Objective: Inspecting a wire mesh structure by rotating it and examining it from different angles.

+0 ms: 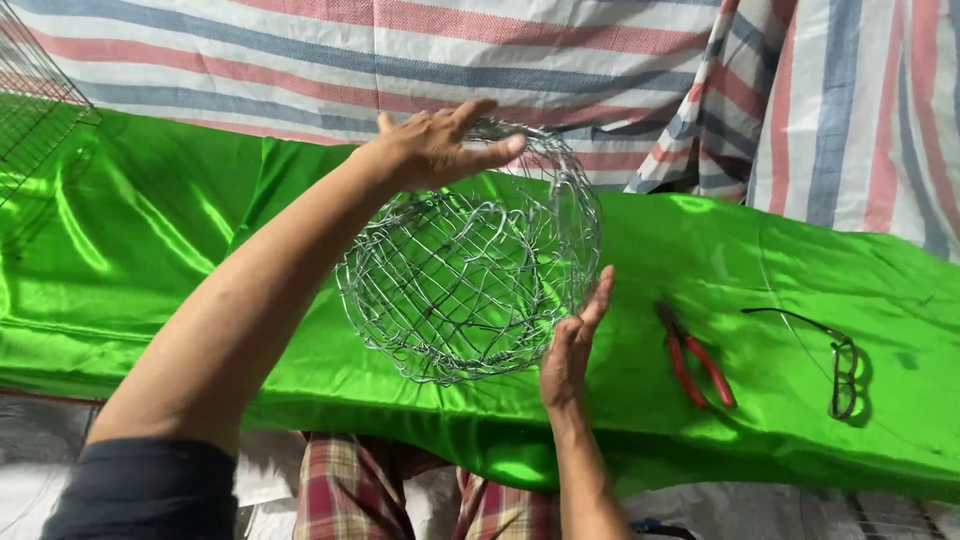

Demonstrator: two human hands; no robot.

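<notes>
dark sleeve and bare forearm of the left arm fill the near corner, above a lap in red plaid cloth [350, 490]. beyond them, going from biggest down: a shiny green satin cloth [160, 230] covers the work surface, backed by a hanging tarp striped in red, blue and white [560, 50]. at the far left edge a flat wire grid panel [30, 100] leans in.

on the green cloth, in the middle, sits a round basket of thin silvery wire mesh [470, 260], tipped so its mouth faces the camera. the left hand [435, 150] lies over its upper rim, fingers spread and lightly curled, not gripping. the right hand [575, 350] stands flat and straight-fingered against the lower right rim, palm to the wire.

it looks light and springy, likely to flex if squeezed, with wire ends that may prick; the thicker rim seems the safest place to hold.

to the right lie red-handled pliers [695, 355], then thin wire-framed spectacles [840, 365].
</notes>
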